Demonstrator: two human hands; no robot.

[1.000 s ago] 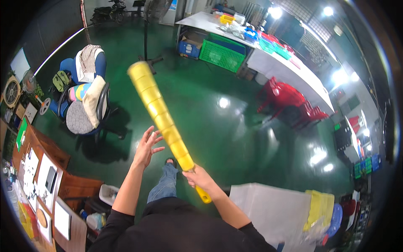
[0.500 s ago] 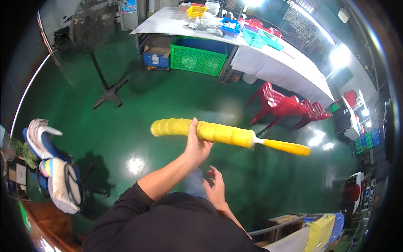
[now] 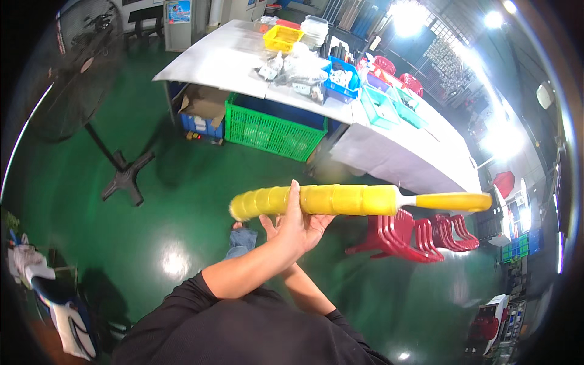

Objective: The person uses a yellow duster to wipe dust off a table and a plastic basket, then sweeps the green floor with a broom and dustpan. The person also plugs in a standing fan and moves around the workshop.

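Note:
A long yellow segmented cylinder [image 3: 350,199] with a white neck and a slim yellow handle [image 3: 453,201] lies nearly level in front of me, its handle to the right. My left hand [image 3: 298,230] is wrapped round its middle from below, thumb upright across the near side. Behind my left wrist, my right hand [image 3: 269,227] reaches up with fingers apart just under the cylinder's left part. Most of that hand is hidden, and I cannot tell whether it touches the cylinder.
Ahead stands a white table [image 3: 213,52] carrying a yellow basket [image 3: 283,38], a blue basket [image 3: 342,78], turquoise trays [image 3: 380,106] and plastic bags. Under it sits a green crate [image 3: 274,131]. Red stacked chairs [image 3: 398,240] stand at right, a fan [image 3: 125,173] at left.
The table is nearer. The cylinder has shifted right and its handle end has risen, still in my left hand. My right hand has moved up and left, behind my left wrist.

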